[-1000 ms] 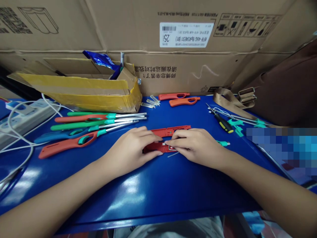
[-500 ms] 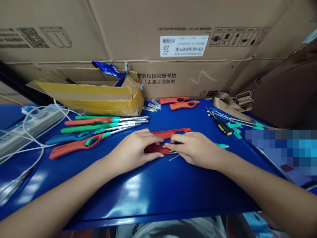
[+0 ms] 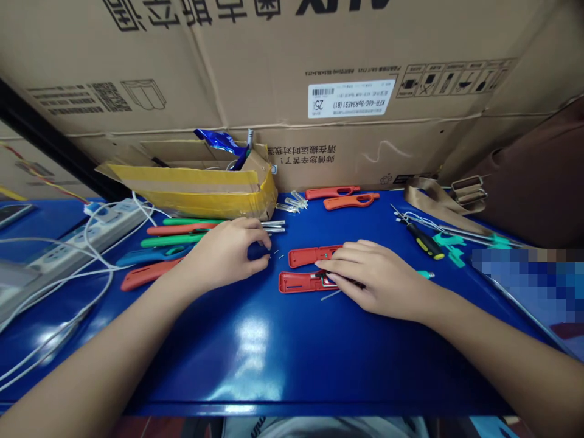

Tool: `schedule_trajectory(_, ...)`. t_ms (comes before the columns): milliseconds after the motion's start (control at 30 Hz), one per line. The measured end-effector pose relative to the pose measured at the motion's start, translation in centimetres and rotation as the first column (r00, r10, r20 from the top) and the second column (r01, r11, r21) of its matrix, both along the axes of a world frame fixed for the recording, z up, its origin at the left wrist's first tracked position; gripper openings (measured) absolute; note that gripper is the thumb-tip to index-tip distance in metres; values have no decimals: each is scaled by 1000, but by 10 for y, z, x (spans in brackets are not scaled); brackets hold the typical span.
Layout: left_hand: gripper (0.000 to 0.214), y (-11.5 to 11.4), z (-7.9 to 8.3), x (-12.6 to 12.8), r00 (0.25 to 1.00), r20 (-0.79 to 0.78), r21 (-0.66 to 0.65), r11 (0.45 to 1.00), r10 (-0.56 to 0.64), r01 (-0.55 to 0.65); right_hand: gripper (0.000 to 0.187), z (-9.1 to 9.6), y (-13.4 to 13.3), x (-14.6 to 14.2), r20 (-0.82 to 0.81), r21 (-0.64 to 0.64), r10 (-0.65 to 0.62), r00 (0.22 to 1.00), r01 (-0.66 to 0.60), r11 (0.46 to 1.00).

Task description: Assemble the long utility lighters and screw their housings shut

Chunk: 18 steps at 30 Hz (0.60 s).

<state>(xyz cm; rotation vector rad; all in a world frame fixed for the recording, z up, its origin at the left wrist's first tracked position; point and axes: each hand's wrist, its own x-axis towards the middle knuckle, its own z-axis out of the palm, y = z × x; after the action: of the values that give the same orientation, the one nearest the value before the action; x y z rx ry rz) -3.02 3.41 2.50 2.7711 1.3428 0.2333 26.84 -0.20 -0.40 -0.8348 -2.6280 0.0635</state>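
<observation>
My left hand [image 3: 235, 252] hovers over the blue table, fingers curled, with a small gap between thumb and index finger. Nothing shows in that gap. Just beyond its fingertips lie tiny metal pins [image 3: 278, 253]. My right hand [image 3: 381, 277] holds the lower red lighter shell half [image 3: 295, 283] around its right part. White, black and green inner parts show in that shell near my fingertips; the rest is hidden under the hand. The upper shell half [image 3: 305, 257] lies just behind, partly covered by my fingers. A thin metal rod [image 3: 330, 295] lies in front.
Several long-necked lighters [image 3: 150, 275] lie on the left, by a power strip [image 3: 86, 237] with white cables. Behind stand a yellow-taped box [image 3: 196, 191], clear small parts [image 3: 295, 202] and two lighter handles [image 3: 351, 202]. A screwdriver [image 3: 422, 238] and green pieces [image 3: 451, 248] are on the right.
My left hand has left the red shell and moved left to near the tiny pins, uncovering the shell's left end. My right hand stays on the shell. The camera view has shifted.
</observation>
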Motion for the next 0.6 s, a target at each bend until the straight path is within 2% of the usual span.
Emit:
schedule_trajectory(167, 15, 2, -3, 0, 1000, 5, -49, 998, -26, 26, 26, 1, -2, 0, -25, 28, -45, 999, 45, 999)
schedule_trajectory(367, 15, 2, -4, 0, 999, 10, -44, 998, -44, 45, 22, 10, 2, 7, -67, 51, -139, 988, 142, 988)
schedule_trajectory(500, 16, -2, -2, 5, 998, 23, 25, 998, -50, 50, 20, 22, 6, 17, 8, 17, -188, 982, 188, 982)
schedule_trajectory(600, 16, -9, -4, 13, 993, 65, 70, 993, -104, 99, 18, 30, 10, 28, 136, 15, -311, 941, 312, 950)
